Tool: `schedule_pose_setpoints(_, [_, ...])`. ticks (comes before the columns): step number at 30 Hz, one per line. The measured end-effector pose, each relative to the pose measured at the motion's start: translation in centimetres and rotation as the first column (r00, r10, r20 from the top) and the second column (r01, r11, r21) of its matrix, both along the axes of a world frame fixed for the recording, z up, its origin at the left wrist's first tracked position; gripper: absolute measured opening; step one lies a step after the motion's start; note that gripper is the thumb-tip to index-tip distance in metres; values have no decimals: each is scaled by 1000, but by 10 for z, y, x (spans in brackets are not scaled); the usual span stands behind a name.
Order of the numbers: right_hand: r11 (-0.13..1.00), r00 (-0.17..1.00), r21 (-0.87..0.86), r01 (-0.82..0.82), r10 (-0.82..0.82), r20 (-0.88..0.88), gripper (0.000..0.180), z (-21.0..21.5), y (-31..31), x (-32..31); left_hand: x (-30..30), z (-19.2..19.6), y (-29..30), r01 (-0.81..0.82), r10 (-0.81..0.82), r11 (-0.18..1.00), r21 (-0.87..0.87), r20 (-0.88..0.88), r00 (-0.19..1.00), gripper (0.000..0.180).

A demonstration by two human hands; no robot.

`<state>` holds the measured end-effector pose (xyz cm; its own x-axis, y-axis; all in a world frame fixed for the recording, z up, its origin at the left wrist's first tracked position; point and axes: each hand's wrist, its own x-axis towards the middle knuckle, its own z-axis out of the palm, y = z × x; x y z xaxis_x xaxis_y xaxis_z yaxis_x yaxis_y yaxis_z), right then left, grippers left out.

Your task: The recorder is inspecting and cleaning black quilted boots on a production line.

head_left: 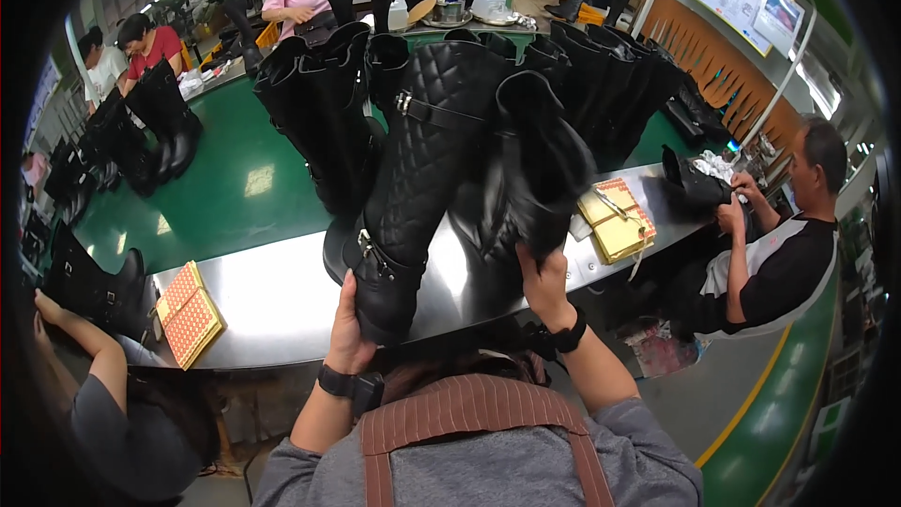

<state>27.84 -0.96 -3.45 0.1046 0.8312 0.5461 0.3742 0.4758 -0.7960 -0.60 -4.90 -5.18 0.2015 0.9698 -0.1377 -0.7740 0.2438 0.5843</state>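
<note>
A tall black boot (pixel 427 150) with a quilted shaft and buckled straps stands upright in front of me. My left hand (pixel 349 330) is closed round its foot, near the toe, with the thumb up along the side. A second black boot (pixel 549 164), its wide top opening facing me, is slightly blurred to the right. My right hand (pixel 546 289) grips this boot at its lower part; the boot hides some of the fingers. Both boots are over the shiny metal strip (pixel 272 296) along the table's near edge.
Behind stand many more black boots (pixel 314 122) on the green tabletop (pixel 225 197). Yellow patterned bundles lie left (pixel 190 314) and right (pixel 617 221). A co-worker (pixel 779 244) handles a boot at right; another person's arm (pixel 99 357) reaches a boot at left.
</note>
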Motion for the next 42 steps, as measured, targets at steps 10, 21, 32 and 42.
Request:
schedule_pose_setpoints(10, [974, 982, 128, 187, -189, 9, 57, -11, -19, 25, -13, -29, -2, 54, -56, 996, -77, -23, 998, 64])
schedule_pose_setpoints(21, [995, 996, -45, -89, 90, 23, 68, 54, -10, -60, -8, -25, -13, 75, -80, 997, -28, -371, 925, 62])
schedule_pose_setpoints(32, [971, 976, 103, -214, 217, -16, 49, 63, -1, -69, 9, 213, 35, 544, 965, 255, 799, -247, -91, 44])
schedule_pose_setpoints(42, [897, 896, -2, 443, -442, -48, 20, 12, -4, 99, 44, 235, 86, 666, 520, 528, 527, -821, 237, 20])
